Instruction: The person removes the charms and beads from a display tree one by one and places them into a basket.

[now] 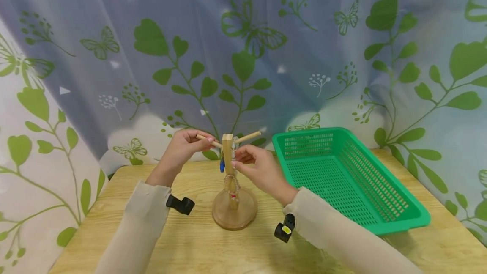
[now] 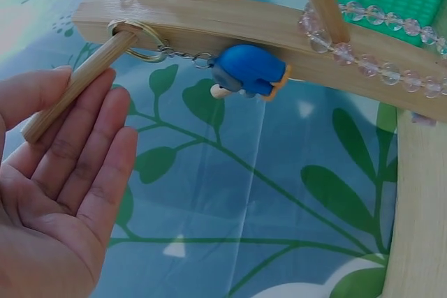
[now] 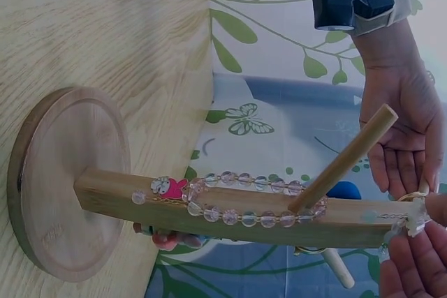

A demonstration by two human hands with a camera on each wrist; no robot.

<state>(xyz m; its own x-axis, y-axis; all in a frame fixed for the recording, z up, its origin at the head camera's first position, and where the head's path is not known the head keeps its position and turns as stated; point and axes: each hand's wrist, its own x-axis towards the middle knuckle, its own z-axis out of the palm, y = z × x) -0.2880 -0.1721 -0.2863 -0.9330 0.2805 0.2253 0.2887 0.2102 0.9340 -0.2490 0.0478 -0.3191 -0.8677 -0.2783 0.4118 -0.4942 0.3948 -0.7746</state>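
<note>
A wooden stand [image 1: 227, 151] with a round base and several pegs is upright between the hands. My left hand [image 1: 181, 148] pinches the stand's left peg [image 2: 80, 88] between thumb and fingers. From that peg's inner end hangs a blue figure keychain [image 2: 248, 68], its metal ring looped around the wood. On the other side, my right hand [image 1: 262, 167] pinches a clear-beaded bracelet [image 3: 391, 235] with a white charm, close by the upper right peg [image 1: 248, 137]. Lower down, a pink-beaded bracelet [image 3: 269, 220] with a pink figure charm [image 3: 169, 188] hangs from a front peg [image 3: 346, 158].
A green plastic basket [image 1: 399, 174] with slotted walls stands right of the stand on the wood-grain table [image 1: 190, 240]. Behind them hangs a curtain [image 1: 182, 7] printed with leaves and butterflies. Another peg [image 3: 339, 270] and a reddish trinket [image 3: 167, 241] show behind the post.
</note>
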